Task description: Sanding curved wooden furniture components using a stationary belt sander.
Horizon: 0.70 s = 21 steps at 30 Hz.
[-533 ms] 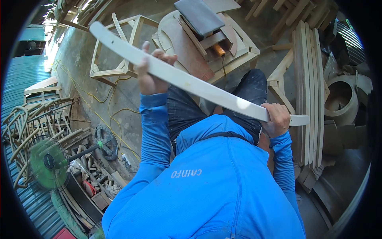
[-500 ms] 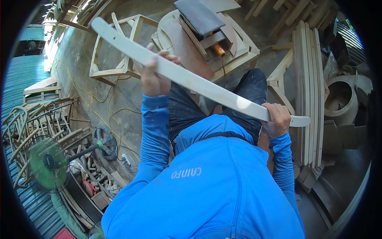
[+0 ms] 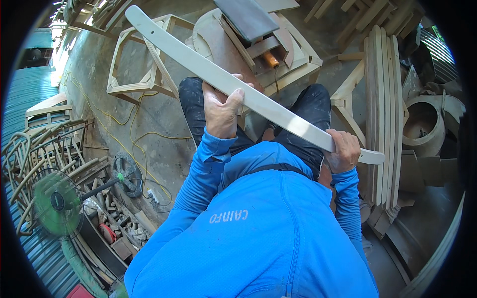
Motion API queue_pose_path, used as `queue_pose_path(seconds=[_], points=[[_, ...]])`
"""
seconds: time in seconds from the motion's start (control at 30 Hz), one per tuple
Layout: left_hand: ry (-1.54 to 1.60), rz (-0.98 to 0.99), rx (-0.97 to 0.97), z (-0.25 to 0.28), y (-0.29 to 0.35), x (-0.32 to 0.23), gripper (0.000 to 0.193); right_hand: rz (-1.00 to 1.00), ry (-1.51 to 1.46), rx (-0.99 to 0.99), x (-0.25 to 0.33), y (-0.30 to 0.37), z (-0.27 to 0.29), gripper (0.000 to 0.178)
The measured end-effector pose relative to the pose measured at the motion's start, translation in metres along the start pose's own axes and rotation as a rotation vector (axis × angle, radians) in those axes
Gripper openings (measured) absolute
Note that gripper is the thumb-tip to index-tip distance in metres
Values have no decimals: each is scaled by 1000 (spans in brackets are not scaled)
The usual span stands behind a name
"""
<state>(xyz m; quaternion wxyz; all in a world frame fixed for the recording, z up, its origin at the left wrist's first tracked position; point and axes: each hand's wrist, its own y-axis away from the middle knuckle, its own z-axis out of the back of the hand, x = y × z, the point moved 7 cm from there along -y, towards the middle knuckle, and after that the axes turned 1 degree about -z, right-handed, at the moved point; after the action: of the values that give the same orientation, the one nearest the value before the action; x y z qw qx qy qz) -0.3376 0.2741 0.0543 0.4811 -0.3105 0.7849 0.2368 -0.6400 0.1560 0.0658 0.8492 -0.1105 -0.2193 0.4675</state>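
Observation:
A long, pale, slightly curved wooden slat [image 3: 271, 110] with rounded ends slants across my lap, its far left end higher in the picture. One small hole shows near that left end. My left hand [image 3: 222, 107] grips the slat around its middle, thumb on the upper face and fingers going underneath. Close to the slat's right end, my right hand [image 3: 344, 150] is wrapped round it, with a short tip sticking out beyond the fist. Both blue-sleeved arms are bent in front of my body.
Ahead stands a wooden frame [image 3: 298, 78] bearing boards, a dark flat pad [image 3: 247, 19] and an orange-handled tool [image 3: 271, 59]. Another frame [image 3: 121, 89] stands left of it. Long slats [image 3: 382, 114] are stacked at right. A green fan [image 3: 57, 202] and yellow cable [image 3: 112, 134] lie left.
My left hand has slid along the slat toward its middle, nearer my body, and its thumb now lies on top. The slat's left end has risen slightly in view. My right hand keeps its grip.

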Motion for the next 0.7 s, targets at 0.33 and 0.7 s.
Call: queue_pose_path(seconds=[0.33, 0.7], points=[[100, -25, 93, -4, 0, -10, 69, -4, 3, -19, 3, 2, -3, 46], [60, -36, 58, 3, -2, -5, 62, -4, -23, -5, 7, 2, -4, 46]])
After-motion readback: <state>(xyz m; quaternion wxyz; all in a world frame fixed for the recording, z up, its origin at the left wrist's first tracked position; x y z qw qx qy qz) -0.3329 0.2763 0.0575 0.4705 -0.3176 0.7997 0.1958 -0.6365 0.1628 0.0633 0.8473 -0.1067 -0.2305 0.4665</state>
